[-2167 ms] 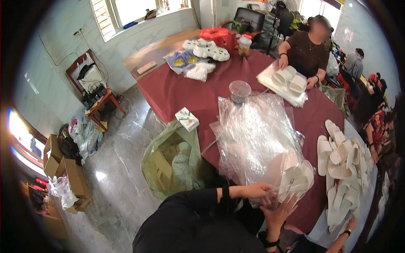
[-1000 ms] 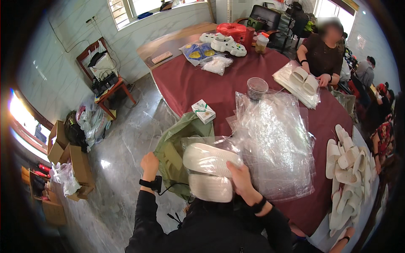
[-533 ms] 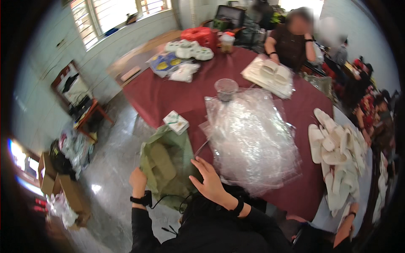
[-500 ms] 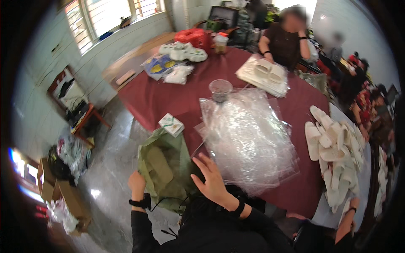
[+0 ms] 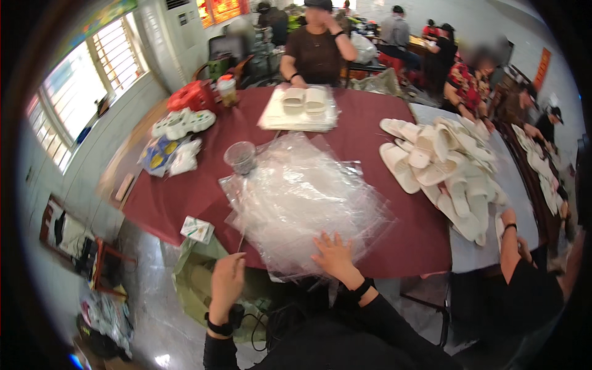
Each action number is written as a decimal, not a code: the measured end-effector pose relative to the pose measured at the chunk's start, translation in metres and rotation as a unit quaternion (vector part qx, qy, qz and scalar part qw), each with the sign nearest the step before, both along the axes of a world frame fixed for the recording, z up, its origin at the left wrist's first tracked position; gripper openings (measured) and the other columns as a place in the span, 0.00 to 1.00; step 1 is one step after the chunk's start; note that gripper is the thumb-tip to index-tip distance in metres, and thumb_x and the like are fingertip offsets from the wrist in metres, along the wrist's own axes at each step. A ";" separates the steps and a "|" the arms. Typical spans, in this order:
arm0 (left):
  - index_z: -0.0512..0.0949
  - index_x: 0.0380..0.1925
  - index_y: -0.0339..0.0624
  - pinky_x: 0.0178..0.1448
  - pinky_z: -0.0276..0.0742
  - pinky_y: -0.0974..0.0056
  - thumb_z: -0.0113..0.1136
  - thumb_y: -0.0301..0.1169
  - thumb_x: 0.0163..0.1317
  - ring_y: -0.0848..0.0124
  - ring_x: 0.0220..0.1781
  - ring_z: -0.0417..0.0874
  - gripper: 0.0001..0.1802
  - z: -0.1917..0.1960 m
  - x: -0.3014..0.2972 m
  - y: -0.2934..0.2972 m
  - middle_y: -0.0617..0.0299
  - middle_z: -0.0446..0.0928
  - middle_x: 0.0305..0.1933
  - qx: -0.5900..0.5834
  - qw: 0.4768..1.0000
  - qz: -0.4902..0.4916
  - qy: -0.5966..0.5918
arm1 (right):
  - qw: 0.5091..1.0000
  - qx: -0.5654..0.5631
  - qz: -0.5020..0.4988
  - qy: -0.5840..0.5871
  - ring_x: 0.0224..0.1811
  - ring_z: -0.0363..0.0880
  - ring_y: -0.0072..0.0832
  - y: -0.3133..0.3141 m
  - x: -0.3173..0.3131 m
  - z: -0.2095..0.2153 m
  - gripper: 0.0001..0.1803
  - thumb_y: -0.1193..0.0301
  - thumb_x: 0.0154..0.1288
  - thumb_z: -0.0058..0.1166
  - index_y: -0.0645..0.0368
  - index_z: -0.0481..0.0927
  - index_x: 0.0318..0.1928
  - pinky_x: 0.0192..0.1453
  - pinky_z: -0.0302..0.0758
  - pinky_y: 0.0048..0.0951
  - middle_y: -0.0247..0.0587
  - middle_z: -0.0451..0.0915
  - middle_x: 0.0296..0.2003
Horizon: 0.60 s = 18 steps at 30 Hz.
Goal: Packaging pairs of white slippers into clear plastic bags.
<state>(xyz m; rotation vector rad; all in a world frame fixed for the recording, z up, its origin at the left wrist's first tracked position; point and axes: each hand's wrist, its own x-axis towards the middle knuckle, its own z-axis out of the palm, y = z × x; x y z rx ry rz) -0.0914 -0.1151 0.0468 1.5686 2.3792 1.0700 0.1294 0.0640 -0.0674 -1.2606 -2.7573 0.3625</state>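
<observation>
My right hand [image 5: 336, 254] is open, its spread fingers resting on the near edge of a pile of clear plastic bags [image 5: 296, 197]. My left hand [image 5: 228, 280] is raised just past the table's near edge, above a green sack [image 5: 189, 280]. Its fingers are loosely bent, with nothing visible in them. The sack hangs open below the table, and its contents are partly hidden by my left hand and wrist. A clear plastic cup [image 5: 240, 157] stands at the pile's far left corner. Left of the pile lies a small white and green box [image 5: 197, 229].
Cream slippers [image 5: 441, 157] are heaped on the right. Across the table [image 5: 407, 246], a person [image 5: 317, 58] sits behind a slipper pair [image 5: 304, 100] on a white stack. White clogs [image 5: 184, 123], a red bag [image 5: 191, 95] and a drink cup [image 5: 227, 90] stand far left. A co-worker's arm [image 5: 509, 246] reaches in at right.
My left hand has let go of the sack's edge and come up to the right. My right hand has moved right onto the plastic bags. The view has turned to the right.
</observation>
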 end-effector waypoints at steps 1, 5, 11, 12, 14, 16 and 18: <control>0.78 0.42 0.40 0.52 0.72 0.55 0.54 0.33 0.63 0.52 0.48 0.77 0.12 -0.010 0.006 0.020 0.51 0.79 0.44 0.014 0.998 -0.054 -0.026 | 1.000 0.000 -0.019 0.004 0.70 0.53 0.52 0.003 0.002 0.000 0.32 0.48 0.62 0.49 0.41 0.65 0.65 0.65 0.44 0.73 0.38 0.59 0.69; 0.74 0.54 0.49 0.61 0.63 0.42 0.58 0.40 0.59 0.45 0.60 0.68 0.22 -0.073 0.031 0.078 0.47 0.69 0.59 -0.048 0.966 -0.185 0.177 | 1.000 -0.008 0.023 -0.015 0.70 0.56 0.48 0.020 0.003 -0.003 0.32 0.50 0.62 0.50 0.43 0.66 0.65 0.67 0.44 0.70 0.38 0.61 0.68; 0.69 0.61 0.60 0.65 0.50 0.31 0.57 0.47 0.59 0.38 0.68 0.56 0.28 -0.109 0.070 0.116 0.44 0.60 0.67 -0.160 0.939 -0.233 0.195 | 0.999 -0.007 0.003 0.037 0.66 0.62 0.44 0.025 0.046 0.022 0.30 0.53 0.61 0.53 0.48 0.69 0.62 0.66 0.49 0.66 0.40 0.69 0.62; 0.69 0.61 0.62 0.67 0.47 0.31 0.57 0.47 0.59 0.37 0.69 0.54 0.28 -0.110 0.073 0.119 0.43 0.58 0.68 -0.161 0.940 -0.234 0.188 | 0.998 -0.015 0.008 0.066 0.64 0.65 0.44 0.025 0.058 0.027 0.29 0.54 0.61 0.53 0.50 0.71 0.60 0.66 0.52 0.63 0.42 0.71 0.59; 0.68 0.61 0.61 0.67 0.46 0.31 0.57 0.47 0.59 0.37 0.69 0.53 0.28 -0.114 0.079 0.122 0.42 0.58 0.68 -0.139 0.940 -0.244 0.193 | 0.990 -0.047 -0.020 0.132 0.60 0.69 0.44 0.034 0.090 0.039 0.28 0.55 0.61 0.54 0.53 0.72 0.59 0.64 0.58 0.56 0.44 0.73 0.57; 0.69 0.61 0.61 0.69 0.41 0.32 0.56 0.48 0.59 0.37 0.70 0.52 0.28 -0.119 0.079 0.122 0.41 0.57 0.68 -0.119 0.946 -0.235 0.190 | 0.963 -0.026 -0.035 0.266 0.50 0.76 0.47 0.048 0.113 0.039 0.26 0.60 0.60 0.55 0.60 0.73 0.56 0.54 0.71 0.42 0.51 0.76 0.50; 0.69 0.61 0.60 0.69 0.41 0.32 0.56 0.48 0.59 0.37 0.70 0.52 0.28 -0.121 0.079 0.123 0.41 0.58 0.68 -0.107 0.946 -0.238 0.195 | 0.951 -0.031 -0.087 0.295 0.49 0.76 0.46 0.071 0.134 0.054 0.26 0.61 0.60 0.55 0.60 0.72 0.56 0.51 0.73 0.41 0.51 0.76 0.50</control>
